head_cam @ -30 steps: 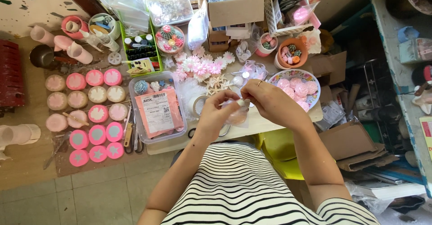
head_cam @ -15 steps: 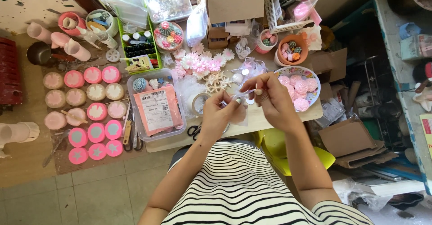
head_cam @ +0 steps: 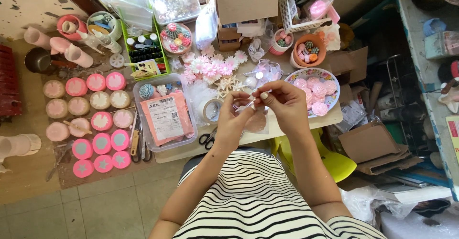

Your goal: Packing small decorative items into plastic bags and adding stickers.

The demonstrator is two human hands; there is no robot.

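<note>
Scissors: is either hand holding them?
No. The scissors lie on the table below the tape roll, while both the left hand and right hand pinch a small clear item.

You are looking down at pink round moulds (head_cam: 102, 143), a clear tub (head_cam: 165, 114), scissors (head_cam: 207, 138), a tape roll (head_cam: 211, 110) and a patterned bowl (head_cam: 313, 89).

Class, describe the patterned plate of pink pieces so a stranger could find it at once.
Start at the low table in front of the seated person, then look just past the right hand. There sits the round plate, heaped with pink flower-shaped pieces. Unlike the terracotta bowl behind it, its rim is pale with a colourful floral pattern.
</note>
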